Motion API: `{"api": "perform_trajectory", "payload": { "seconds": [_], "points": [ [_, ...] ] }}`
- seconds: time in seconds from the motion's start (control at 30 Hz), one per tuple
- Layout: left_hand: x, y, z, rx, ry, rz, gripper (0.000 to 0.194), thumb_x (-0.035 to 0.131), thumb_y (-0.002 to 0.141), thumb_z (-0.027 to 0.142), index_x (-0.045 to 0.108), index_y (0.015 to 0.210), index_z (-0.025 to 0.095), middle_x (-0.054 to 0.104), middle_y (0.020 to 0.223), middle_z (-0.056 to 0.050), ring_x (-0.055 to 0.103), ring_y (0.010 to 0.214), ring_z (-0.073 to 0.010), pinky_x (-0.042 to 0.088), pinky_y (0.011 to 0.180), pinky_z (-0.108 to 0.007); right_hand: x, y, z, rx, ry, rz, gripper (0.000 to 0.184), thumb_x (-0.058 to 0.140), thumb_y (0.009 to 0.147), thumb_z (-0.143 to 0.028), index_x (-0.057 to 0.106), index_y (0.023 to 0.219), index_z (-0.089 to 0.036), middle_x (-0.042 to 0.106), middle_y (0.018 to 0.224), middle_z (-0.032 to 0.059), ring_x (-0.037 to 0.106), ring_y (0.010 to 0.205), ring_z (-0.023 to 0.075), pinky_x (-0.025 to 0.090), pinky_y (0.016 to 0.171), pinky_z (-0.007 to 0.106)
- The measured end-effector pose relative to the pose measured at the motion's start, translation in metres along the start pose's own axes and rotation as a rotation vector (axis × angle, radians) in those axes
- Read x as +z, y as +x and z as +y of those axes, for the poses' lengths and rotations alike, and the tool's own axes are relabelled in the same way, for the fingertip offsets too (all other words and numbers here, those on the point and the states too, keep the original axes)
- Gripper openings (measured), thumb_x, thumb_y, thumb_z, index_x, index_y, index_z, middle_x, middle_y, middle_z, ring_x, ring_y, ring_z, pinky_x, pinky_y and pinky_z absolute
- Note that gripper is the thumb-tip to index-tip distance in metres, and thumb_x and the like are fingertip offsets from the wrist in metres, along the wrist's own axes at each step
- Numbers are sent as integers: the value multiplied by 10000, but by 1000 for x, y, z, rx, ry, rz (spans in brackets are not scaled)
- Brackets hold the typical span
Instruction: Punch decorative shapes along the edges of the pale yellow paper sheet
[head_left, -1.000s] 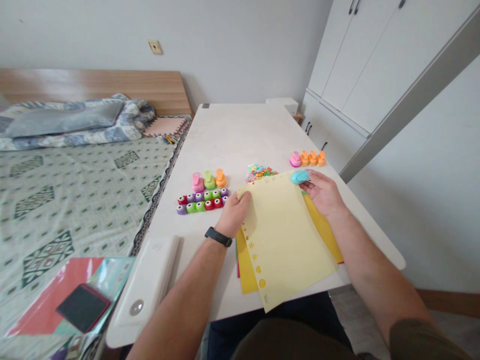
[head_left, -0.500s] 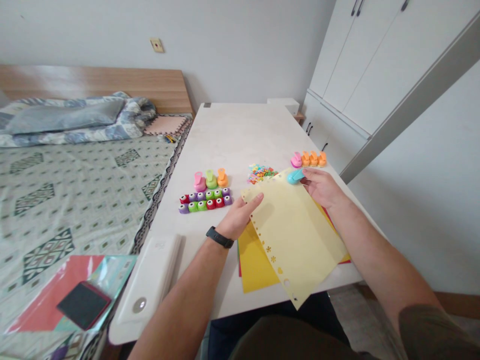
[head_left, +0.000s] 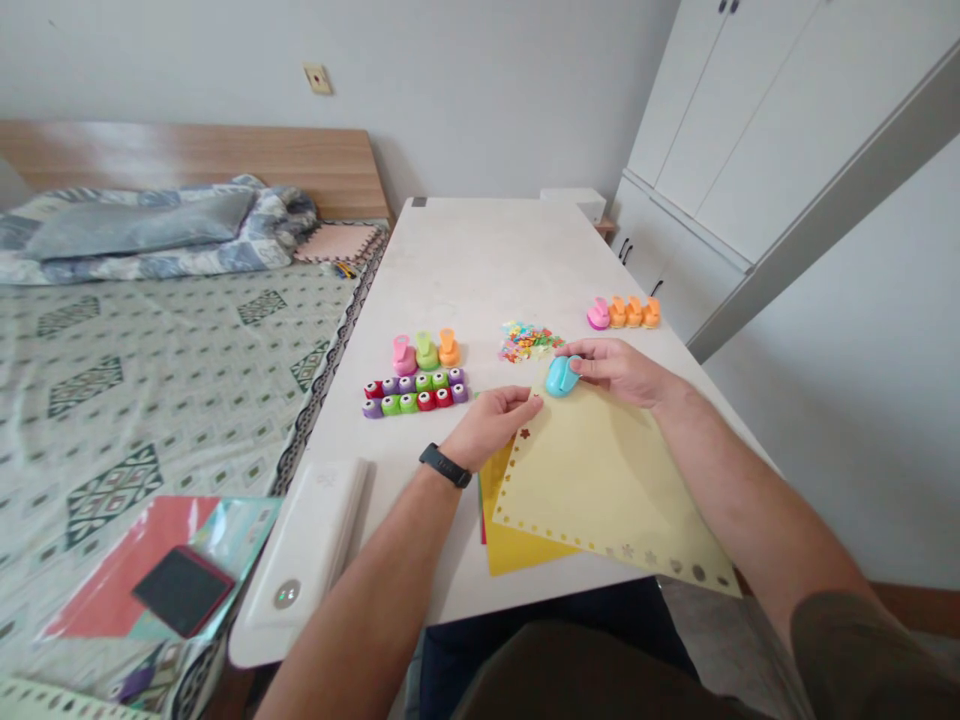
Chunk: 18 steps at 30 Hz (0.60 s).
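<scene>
My right hand (head_left: 619, 368) grips a turquoise craft punch (head_left: 562, 376) at the far corner of a pale yellow paper sheet (head_left: 600, 490). A row of small punched shapes runs along the sheet's near edge. My left hand (head_left: 491, 428), with a black band on its wrist, holds the sheet's left edge near that corner. A darker yellow paper sheet (head_left: 517, 530) lies partly hidden under the pale one, and a thin strip of red paper shows at its left edge.
Three large craft punches (head_left: 424, 352) and two rows of small punches (head_left: 414, 393) stand left of my hands. Paper cut-outs (head_left: 529, 342) lie ahead, with more punches (head_left: 624, 313) to the right. A white box (head_left: 307, 540) sits near the table's left edge, beside a bed.
The pale yellow sheet has turned, bringing its punched edge along the near side. The turquoise punch and both hands have shifted left and nearer to me.
</scene>
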<state>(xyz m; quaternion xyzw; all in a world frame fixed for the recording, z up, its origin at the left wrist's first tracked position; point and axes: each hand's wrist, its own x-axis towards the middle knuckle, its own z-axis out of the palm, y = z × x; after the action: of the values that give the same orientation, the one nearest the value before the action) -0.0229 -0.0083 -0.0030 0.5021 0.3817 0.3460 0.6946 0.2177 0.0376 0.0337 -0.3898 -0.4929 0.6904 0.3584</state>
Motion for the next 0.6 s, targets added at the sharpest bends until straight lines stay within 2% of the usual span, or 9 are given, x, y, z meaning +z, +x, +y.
{"api": "perform_trajectory", "payload": {
  "seconds": [0.1, 0.3, 0.43, 0.6],
  "points": [
    [1, 0, -2, -6, 28, -10, 402, 727, 819, 507, 746, 1027, 163, 773, 937, -78, 682, 688, -164, 517, 596, -260, 9, 2, 5, -11, -49, -3, 416, 852, 746, -347, 734, 1114, -192, 767, 997, 71, 712, 803, 199, 572, 716, 309],
    [1, 2, -2, -33, 25, 92, 367, 752, 786, 492, 751, 960, 170, 770, 811, -71, 697, 669, -214, 535, 580, -300, 9, 6, 8, -56, -92, -3, 420, 839, 765, -348, 731, 1145, -205, 754, 1024, 58, 694, 857, 187, 552, 742, 295],
    [0, 4, -7, -35, 40, 66, 358, 727, 811, 478, 740, 1002, 174, 770, 858, -68, 691, 668, -201, 526, 581, -289, 7, 8, 15, -87, -153, -2, 387, 827, 779, -366, 736, 1120, -210, 745, 1078, 58, 683, 926, 194, 538, 817, 310],
    [-2, 4, -8, 0, 115, 31, 377, 695, 837, 477, 727, 1034, 157, 749, 835, -51, 659, 664, -163, 482, 568, -242, 6, 9, 24, -121, -240, -9, 433, 795, 808, -417, 716, 1188, -227, 720, 1175, 71, 653, 1066, 233, 498, 962, 371]
  ]
}}
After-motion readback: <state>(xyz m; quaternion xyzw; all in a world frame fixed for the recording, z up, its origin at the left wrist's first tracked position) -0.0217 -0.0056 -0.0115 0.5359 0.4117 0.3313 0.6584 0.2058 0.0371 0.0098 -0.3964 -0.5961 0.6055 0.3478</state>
